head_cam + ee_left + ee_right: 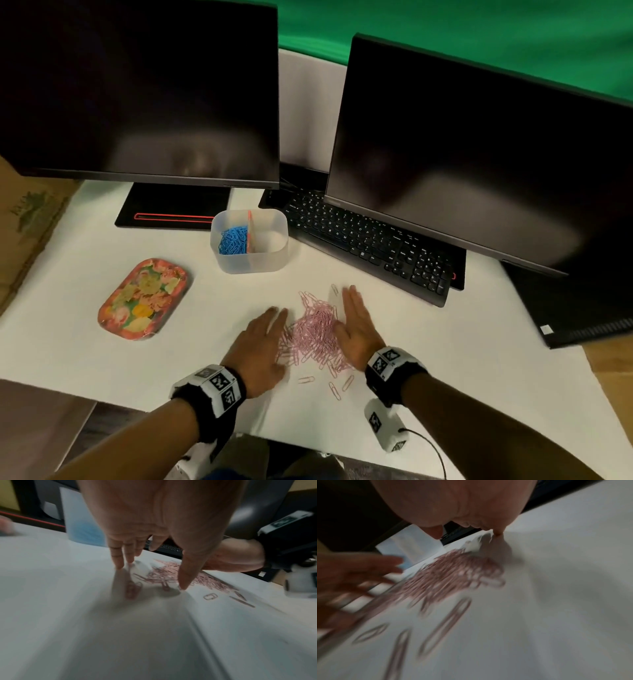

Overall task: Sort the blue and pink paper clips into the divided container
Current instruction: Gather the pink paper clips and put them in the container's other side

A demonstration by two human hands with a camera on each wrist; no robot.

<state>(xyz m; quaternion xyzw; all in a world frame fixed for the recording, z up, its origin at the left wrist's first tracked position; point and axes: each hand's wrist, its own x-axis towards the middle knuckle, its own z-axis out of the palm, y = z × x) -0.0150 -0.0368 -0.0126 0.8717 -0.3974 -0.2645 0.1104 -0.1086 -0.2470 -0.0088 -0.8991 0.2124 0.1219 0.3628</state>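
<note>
— On the white table (445, 359), what lies between the hands?
— A heap of pink paper clips (317, 334), with a few strays just in front of it.
— And the hands themselves?
— The left hand (262, 346) and right hand (358, 325) flank the heap, fingers straight, edges at the clips, gripping nothing.
— Where are the blue paper clips (233, 241)?
— Inside the left compartment of the divided container (251, 262), behind the heap. Its right compartment shows no clips. A flowered tray (144, 298) sits left.
</note>
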